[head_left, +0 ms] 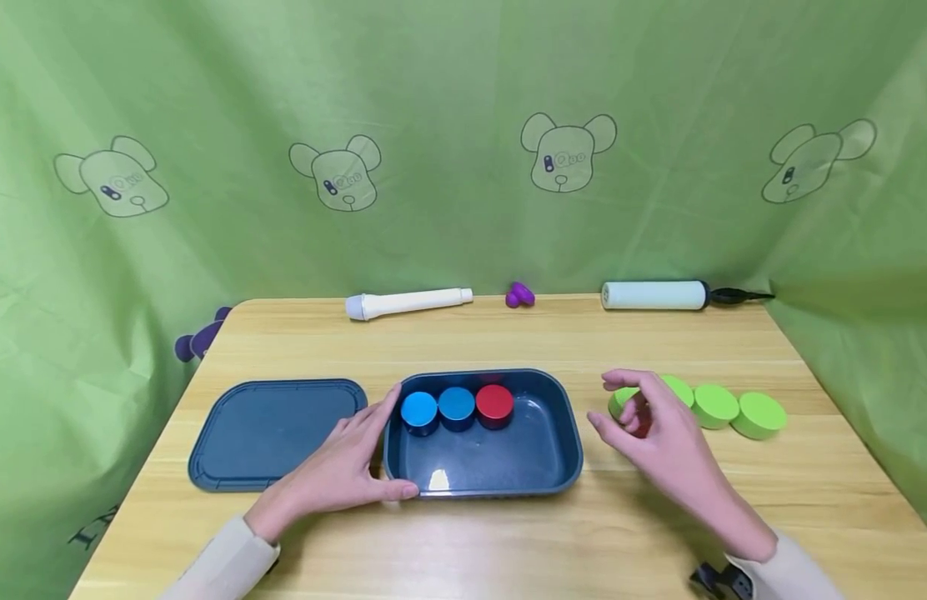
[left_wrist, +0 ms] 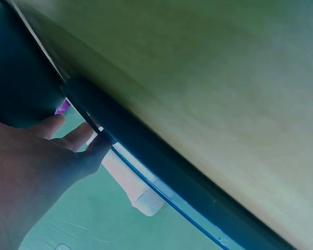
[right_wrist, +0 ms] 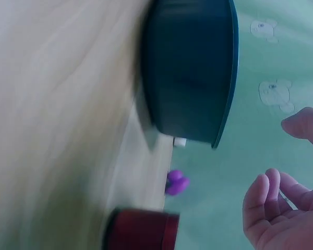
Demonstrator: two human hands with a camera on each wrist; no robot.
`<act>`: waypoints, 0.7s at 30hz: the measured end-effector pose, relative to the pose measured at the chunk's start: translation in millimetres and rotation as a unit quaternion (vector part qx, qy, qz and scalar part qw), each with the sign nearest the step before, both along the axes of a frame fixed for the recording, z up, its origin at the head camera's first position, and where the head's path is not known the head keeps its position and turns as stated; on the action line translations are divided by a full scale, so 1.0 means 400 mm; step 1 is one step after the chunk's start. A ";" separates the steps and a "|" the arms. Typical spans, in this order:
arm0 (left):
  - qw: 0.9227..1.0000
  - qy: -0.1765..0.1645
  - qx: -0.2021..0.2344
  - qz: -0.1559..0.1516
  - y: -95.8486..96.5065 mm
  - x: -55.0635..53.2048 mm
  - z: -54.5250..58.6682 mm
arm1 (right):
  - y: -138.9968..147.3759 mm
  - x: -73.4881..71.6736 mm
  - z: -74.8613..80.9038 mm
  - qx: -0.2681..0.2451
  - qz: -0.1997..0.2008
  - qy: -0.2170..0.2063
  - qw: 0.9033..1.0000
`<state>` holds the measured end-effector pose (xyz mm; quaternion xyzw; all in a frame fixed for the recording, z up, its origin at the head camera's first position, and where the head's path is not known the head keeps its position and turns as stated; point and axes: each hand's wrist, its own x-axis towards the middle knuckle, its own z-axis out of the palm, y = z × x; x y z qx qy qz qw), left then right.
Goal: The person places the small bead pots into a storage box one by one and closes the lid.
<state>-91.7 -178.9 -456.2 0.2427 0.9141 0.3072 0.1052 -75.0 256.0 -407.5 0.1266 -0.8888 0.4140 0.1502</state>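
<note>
A dark blue box (head_left: 482, 467) stands at mid-table, holding two short blue cylinders (head_left: 438, 407) and a red one (head_left: 494, 402) in a row along its back. My left hand (head_left: 347, 467) rests on its left end, fingers stretched along the left rim and thumb along the front edge. Right of the box, my right hand (head_left: 662, 437) hovers with thumb and fingers apart, holding nothing. Beneath it, partly hidden in the head view, a red cylinder (right_wrist: 141, 229) sits on the table. Several light green cylinders (head_left: 714, 404) stand in a row behind that hand.
A flat dark blue lid (head_left: 276, 433) lies left of the box. Along the back edge are a white microphone (head_left: 414, 302), a small purple object (head_left: 520, 294) and a pale hand pump (head_left: 654, 295). Green cloth (head_left: 448, 242) hangs behind the table.
</note>
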 end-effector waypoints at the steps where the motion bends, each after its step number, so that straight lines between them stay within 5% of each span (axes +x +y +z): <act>1: 1.000 0.000 0.000 0.000 0.000 0.000 -0.001 | 0.010 0.003 -0.002 0.000 -0.005 -0.004 1.000; 21: 1.000 -0.006 -0.001 0.000 0.000 0.001 0.002 | 0.138 0.051 -0.061 0.042 -0.078 -0.074 0.993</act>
